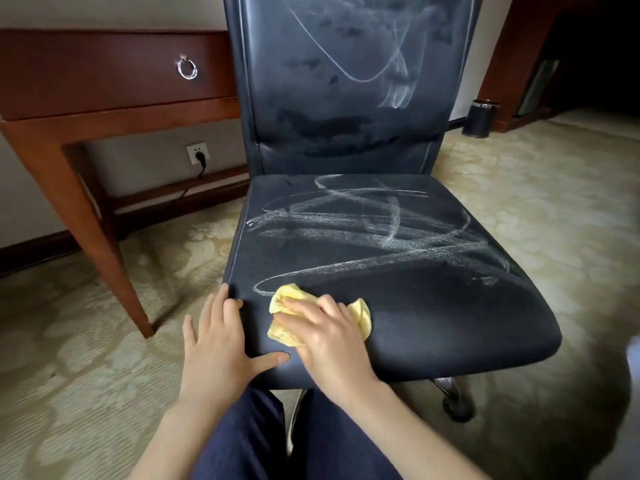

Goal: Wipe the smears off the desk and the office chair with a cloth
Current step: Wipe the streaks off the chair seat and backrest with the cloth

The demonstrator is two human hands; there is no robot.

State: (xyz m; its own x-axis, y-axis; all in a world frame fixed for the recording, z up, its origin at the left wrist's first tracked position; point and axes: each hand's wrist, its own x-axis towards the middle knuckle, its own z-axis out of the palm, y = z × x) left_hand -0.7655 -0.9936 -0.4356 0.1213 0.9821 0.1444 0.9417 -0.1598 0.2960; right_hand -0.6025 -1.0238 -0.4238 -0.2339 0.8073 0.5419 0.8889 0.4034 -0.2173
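Note:
A black office chair (433, 306) stands in front of me. White chalky smears (363, 223) loop across its seat, and more streaks (374, 39) mark the backrest. My right hand (325, 337) presses a crumpled yellow cloth (287, 296) flat on the seat's front left part, at the end of the nearest smear. My left hand (221, 344) rests on the seat's front left corner, fingers spread straight, thumb lying along the front edge. The brown wooden desk (104, 109) stands to the left of the chair; its top is out of view.
The desk has a drawer with a ring handle (187, 68) and a slanted leg (114, 258) close to the chair's left side. A wall socket with a plug (198, 154) sits under the desk. A dark bin (483, 118) stands at the back right on patterned carpet (554, 202).

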